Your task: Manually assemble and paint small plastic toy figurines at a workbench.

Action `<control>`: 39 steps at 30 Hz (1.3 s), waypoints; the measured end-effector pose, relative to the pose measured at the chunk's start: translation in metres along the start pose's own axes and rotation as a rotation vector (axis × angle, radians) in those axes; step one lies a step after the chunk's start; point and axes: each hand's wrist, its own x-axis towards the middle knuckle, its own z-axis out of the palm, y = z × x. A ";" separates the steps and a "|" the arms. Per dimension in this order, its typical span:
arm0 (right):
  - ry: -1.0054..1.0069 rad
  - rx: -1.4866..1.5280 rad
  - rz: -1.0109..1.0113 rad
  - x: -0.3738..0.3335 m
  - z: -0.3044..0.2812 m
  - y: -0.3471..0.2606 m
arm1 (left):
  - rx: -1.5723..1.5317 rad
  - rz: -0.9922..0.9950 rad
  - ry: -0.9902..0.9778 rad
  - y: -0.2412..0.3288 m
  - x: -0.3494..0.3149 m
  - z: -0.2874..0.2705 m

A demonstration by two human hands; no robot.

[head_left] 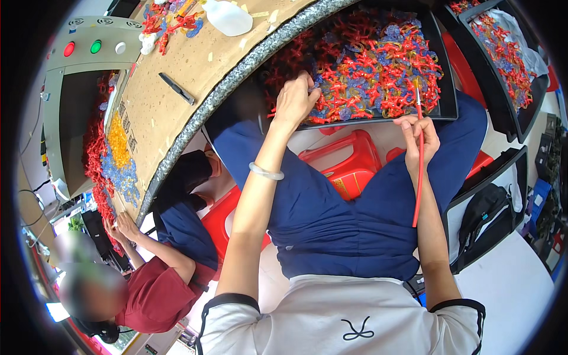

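Note:
A black tray [450,94] rests across my lap, heaped with small plastic pieces [370,65] in red, purple-blue and amber. My left hand [296,99], with a pale bangle [266,171] on its wrist, is at the left part of the heap. Its fingers are curled and partly hidden, so what they hold does not show. In my right hand [421,137] is a slim paintbrush [419,183] with a red handle. The brush tip points up over the right side of the heap; whether it touches the pieces I cannot tell.
Left of me, a stone-edged table [207,97] carries a black-handled tool [176,89], a white bottle [228,18] and piles of coloured pieces [118,160]. A co-worker in a maroon top [157,290] handles pieces there. More black trays [503,127] and red stools [355,160] surround me.

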 end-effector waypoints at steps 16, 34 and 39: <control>-0.109 0.372 0.373 -0.002 0.041 -0.061 | -1.557 -0.218 0.213 0.051 -0.085 -0.029; -0.289 0.255 0.414 0.015 0.043 -0.103 | -1.520 -0.205 -0.115 0.087 -0.132 -0.016; -0.297 0.298 0.364 0.022 0.046 -0.112 | -1.548 -0.163 -0.146 0.091 -0.130 -0.026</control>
